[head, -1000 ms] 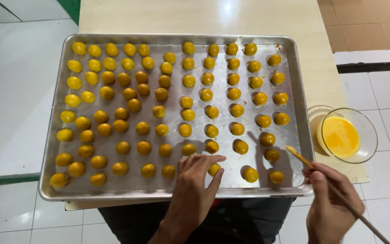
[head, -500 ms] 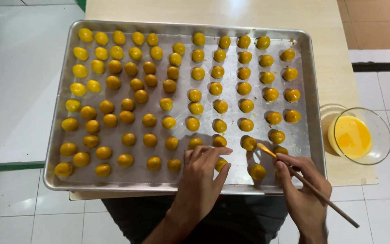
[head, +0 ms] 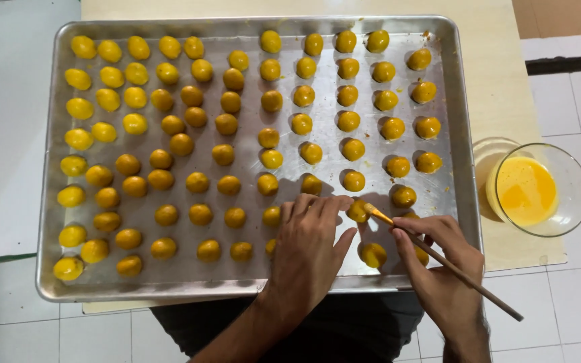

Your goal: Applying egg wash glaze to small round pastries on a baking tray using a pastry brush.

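A large metal baking tray (head: 48,168) holds several rows of small round yellow-orange pastry balls (head: 270,101). My left hand (head: 311,249) lies flat on the tray near its front edge, fingers spread beside one ball (head: 358,210). My right hand (head: 438,269) grips a thin wooden brush (head: 452,265), and the brush tip touches that ball. Another ball (head: 373,255) sits between my two hands.
A clear glass bowl (head: 566,168) of yellow liquid stands on the pale wooden table (head: 499,87) right of the tray. White floor tiles show around the table. The tray's front edge overhangs the table toward my body.
My right hand has brought the brush from beside the glass bowl leftward onto a ball in the tray. My left hand has shifted slightly up next to that ball.
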